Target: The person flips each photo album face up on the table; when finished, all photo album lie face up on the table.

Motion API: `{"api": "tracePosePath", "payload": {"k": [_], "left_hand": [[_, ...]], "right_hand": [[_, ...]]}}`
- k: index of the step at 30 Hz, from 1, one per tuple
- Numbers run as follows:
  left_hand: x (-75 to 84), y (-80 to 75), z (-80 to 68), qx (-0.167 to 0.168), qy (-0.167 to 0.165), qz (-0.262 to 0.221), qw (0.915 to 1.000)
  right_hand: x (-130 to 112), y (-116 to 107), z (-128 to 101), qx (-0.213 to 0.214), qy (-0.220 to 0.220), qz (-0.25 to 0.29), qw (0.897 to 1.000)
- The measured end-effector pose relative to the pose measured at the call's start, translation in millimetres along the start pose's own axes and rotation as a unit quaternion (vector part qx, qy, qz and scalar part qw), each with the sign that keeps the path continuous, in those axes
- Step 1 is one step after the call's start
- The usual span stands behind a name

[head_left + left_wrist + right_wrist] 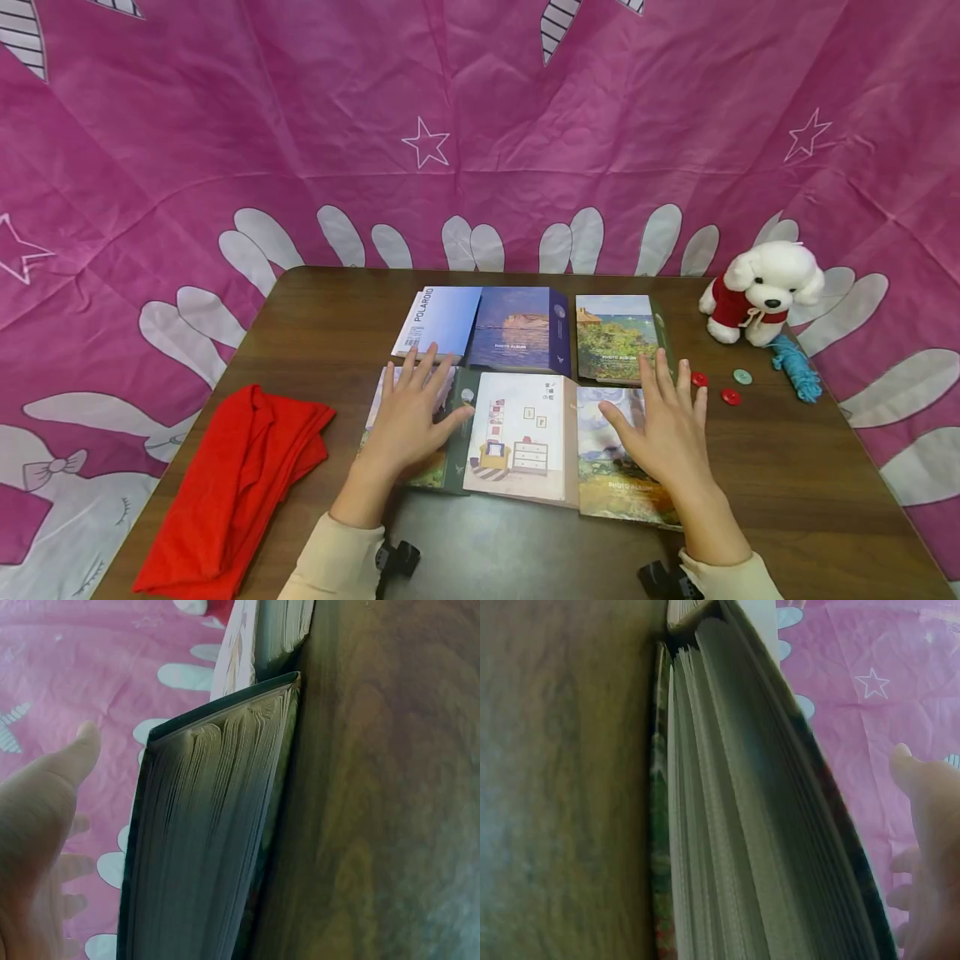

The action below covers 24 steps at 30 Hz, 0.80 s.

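Note:
Photo albums lie in two rows on the table. My left hand (pixel 411 412), fingers spread and straight, is over the front left album with the dark green spine (pixel 457 425). Over the front right album with a painted landscape (pixel 611 479) is my right hand (pixel 663 425), fingers also extended. Between them lies a white album with a room drawing (pixel 521 433). Behind are a pale blue Polaroid album (pixel 453 312), a purple sea-cliff album (pixel 513 321) and a garden-picture album (pixel 618 333). Both wrist views show page edges of the near albums (pixel 202 840) (pixel 742 787).
A folded red cloth (pixel 232 483) lies at the left. On the right, a white plush dog (pixel 768 287) in a red top sits by a blue yarn bundle (pixel 797 368), red buttons (pixel 731 397) and a green button (pixel 742 377). A pink curtain (pixel 480 100) hangs behind the table (pixel 795 483).

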State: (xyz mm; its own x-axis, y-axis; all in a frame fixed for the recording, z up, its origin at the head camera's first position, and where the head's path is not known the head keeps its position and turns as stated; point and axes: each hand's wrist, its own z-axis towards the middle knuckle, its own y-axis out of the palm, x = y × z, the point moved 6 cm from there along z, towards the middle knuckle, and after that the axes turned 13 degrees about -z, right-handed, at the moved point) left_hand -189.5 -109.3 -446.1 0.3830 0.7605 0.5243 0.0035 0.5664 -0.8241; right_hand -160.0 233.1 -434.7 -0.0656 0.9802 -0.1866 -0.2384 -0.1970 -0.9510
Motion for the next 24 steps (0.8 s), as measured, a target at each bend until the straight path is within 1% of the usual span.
{"api": "tracePosePath", "payload": {"k": [3, 5, 7, 8, 10, 13, 15, 18, 21, 23, 24], "left_hand": [[0.1, -1.9, 0.8, 0.003, 0.000, -0.009, 1.0000], [-1.5, -5.3, 3.0, 0.011, 0.001, -0.024, 0.9996], [-4.7, -11.1, 6.8, 0.023, 0.002, -0.053, 0.9983], [-6.9, -14.9, 9.4, 0.031, 0.002, -0.070, 0.9971], [-13.2, -21.7, 15.7, 0.041, -0.001, -0.102, 0.9940], [-23.6, -29.4, 26.0, 0.051, -0.008, -0.148, 0.9877], [-30.7, -31.7, 32.7, 0.056, -0.014, -0.176, 0.9826], [-39.5, -33.9, 40.9, 0.075, -0.021, -0.213, 0.9740], [-46.0, -34.9, 46.4, 0.099, -0.032, -0.237, 0.9661], [-49.1, -34.0, 49.2, 0.106, -0.039, -0.243, 0.9635], [-50.3, -33.0, 50.2, 0.103, -0.045, -0.248, 0.9623]], "right_hand": [[-0.7, -1.2, 1.8, 0.004, -0.003, 0.008, 1.000], [-1.9, -3.2, 4.5, 0.008, -0.007, 0.032, 0.999], [-4.9, -7.1, 9.2, 0.003, -0.008, 0.074, 0.997], [-6.9, -9.1, 12.4, 0.001, -0.009, 0.104, 0.995], [-12.1, -13.6, 20.4, 0.003, -0.009, 0.168, 0.986], [-21.8, -17.4, 34.8, 0.004, 0.000, 0.269, 0.963], [-28.6, -17.2, 44.9, 0.006, 0.015, 0.323, 0.946], [-40.1, -11.3, 59.9, -0.008, 0.045, 0.382, 0.923], [-54.3, -0.7, 72.7, -0.035, 0.070, 0.436, 0.897], [-63.9, 8.7, 80.3, -0.056, 0.085, 0.468, 0.878], [-68.9, 13.4, 83.5, -0.067, 0.092, 0.482, 0.869]]}}
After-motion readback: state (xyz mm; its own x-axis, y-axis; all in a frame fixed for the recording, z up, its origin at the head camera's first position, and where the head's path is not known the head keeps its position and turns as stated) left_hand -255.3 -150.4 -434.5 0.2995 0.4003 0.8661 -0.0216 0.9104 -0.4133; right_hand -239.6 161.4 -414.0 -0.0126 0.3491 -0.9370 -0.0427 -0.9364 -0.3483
